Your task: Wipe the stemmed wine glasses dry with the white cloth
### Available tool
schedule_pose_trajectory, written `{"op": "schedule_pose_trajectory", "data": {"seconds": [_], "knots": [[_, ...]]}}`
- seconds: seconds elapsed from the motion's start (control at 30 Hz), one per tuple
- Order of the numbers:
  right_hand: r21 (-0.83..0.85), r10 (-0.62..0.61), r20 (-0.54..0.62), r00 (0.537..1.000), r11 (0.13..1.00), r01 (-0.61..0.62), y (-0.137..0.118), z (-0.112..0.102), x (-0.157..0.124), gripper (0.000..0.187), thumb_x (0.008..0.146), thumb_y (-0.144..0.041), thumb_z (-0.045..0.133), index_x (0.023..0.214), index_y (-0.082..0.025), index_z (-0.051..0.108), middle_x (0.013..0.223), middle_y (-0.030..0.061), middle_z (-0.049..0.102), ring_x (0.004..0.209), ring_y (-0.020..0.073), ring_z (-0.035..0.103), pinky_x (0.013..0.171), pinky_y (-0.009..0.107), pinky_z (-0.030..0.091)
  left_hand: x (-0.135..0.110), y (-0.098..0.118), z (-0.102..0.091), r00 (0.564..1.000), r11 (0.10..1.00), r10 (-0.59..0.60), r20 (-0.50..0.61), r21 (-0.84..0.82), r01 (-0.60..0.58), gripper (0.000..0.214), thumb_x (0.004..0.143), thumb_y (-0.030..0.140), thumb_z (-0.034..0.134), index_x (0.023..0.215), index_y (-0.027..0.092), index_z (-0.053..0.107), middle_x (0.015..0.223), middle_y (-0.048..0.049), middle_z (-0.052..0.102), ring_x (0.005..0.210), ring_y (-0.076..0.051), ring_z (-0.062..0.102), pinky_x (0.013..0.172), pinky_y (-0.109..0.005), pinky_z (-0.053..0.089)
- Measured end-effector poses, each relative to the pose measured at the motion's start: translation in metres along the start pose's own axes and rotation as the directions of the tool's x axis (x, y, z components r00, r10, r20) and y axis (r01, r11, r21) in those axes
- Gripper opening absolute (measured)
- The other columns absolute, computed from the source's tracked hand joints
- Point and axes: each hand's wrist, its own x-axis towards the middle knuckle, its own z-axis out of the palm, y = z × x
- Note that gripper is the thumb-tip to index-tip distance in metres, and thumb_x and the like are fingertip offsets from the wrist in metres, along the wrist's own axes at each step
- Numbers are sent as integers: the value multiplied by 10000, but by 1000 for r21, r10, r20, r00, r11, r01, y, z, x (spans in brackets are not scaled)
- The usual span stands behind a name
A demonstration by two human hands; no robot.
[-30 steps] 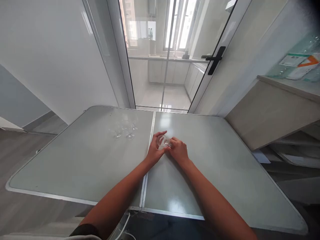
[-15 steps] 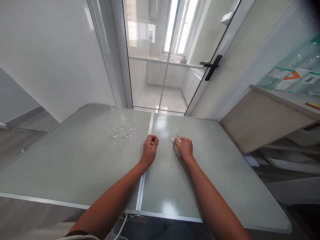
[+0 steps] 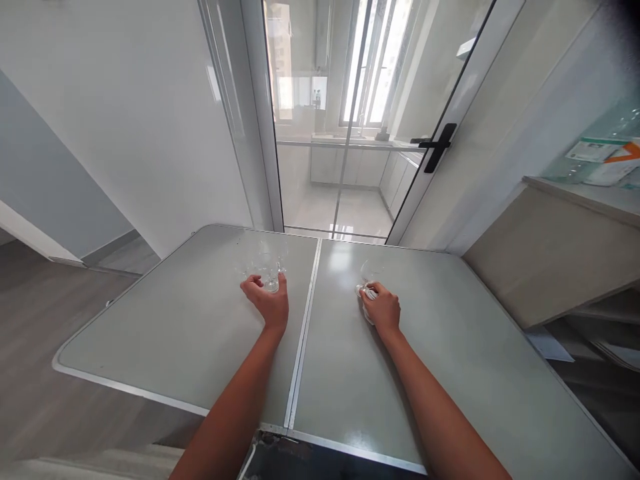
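Note:
A grey folding table (image 3: 200, 333) with a metal seam down its middle fills the lower view. A small group of clear stemmed glasses (image 3: 265, 263) stands on its left half, near the far edge. My left hand (image 3: 267, 303) lies just in front of them, thumb and fingers apart in a curve around the foot of the nearest glass. On the right half another clear stemmed glass (image 3: 370, 270) stands upright. My right hand (image 3: 384, 308) rests closed just below it, gripping a crumpled white cloth (image 3: 369, 316).
A glass sliding door with a black handle (image 3: 435, 147) stands right behind the table's far edge. A beige counter (image 3: 550, 247) with plastic-wrapped bottles (image 3: 600, 157) lies to the right. A white cable (image 3: 247, 467) hangs at the near table edge.
The glass that both hands held over the seam now stands on the table's right half. My left hand let go and moved left to the group of glasses. The view shifted slightly.

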Motion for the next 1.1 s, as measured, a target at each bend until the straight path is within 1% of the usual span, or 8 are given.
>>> {"op": "schedule_pose_trajectory", "data": {"seconds": [0.2,0.43,0.6,0.73,0.83,0.93,1.0,1.1], "knots": [[3,16,37,999,1000,-16,0,-1,0,242,895,-418,636,1062,-281,746,1042,52,796,892,255,706,703,306,437,-5,-27,12,988,983,-149,51,115,142,801,653,502,902,1236,203,440,1097,-55,436,972,-225,472,991,-464,423],[10,6,150,989,1000,-7,-2,-11,1,289,873,-365,670,1142,-268,712,1044,52,782,953,257,701,756,307,459,5,-48,18,952,967,-230,201,160,200,616,820,555,764,1271,205,532,1154,-84,434,1018,-219,508,1000,-423,452],[-19,-30,303,952,999,37,-7,-33,-6,328,886,-263,654,1207,-197,663,1130,95,733,1034,245,660,848,308,466,3,-44,20,969,990,-121,216,104,100,483,888,550,687,1167,183,545,1110,-87,484,1048,-237,497,1035,-452,422],[-123,-13,315,949,991,54,-22,-58,-20,262,900,-399,656,927,-148,726,1128,197,655,1165,362,542,913,425,443,-6,-29,17,958,998,41,285,39,-54,472,904,548,670,1192,197,542,1191,-109,559,1138,-260,528,1047,-448,419],[142,-109,466,878,989,47,-36,-72,-27,375,964,-507,540,847,-197,713,1013,117,666,1060,296,564,889,394,451,-18,-17,17,888,992,129,442,-66,-111,451,925,502,666,1250,220,530,1190,-106,644,1164,-258,596,1030,-423,449],[511,-125,644,754,804,-303,-42,-75,-28,372,933,-537,552,886,-199,698,873,40,676,813,201,590,718,299,461,-28,-10,17,802,971,236,548,-164,-174,497,897,500,708,1268,219,534,1024,-72,719,1000,-232,684,940,-384,516],[589,-96,726,681,599,-543,-43,-72,-28,282,846,-455,652,848,-175,684,777,16,657,695,163,565,630,267,442,-33,-8,17,746,951,308,590,-185,-247,497,852,516,756,1217,223,587,915,-36,728,838,-199,695,853,-345,546],[588,-97,790,605,399,-704,-41,-66,-27,196,717,-335,730,753,-159,652,683,6,626,621,147,552,591,263,456,-35,-7,14,660,913,402,634,-218,-346,486,807,515,802,1163,225,643,828,-2,725,671,-145,653,743,-285,546]]}}
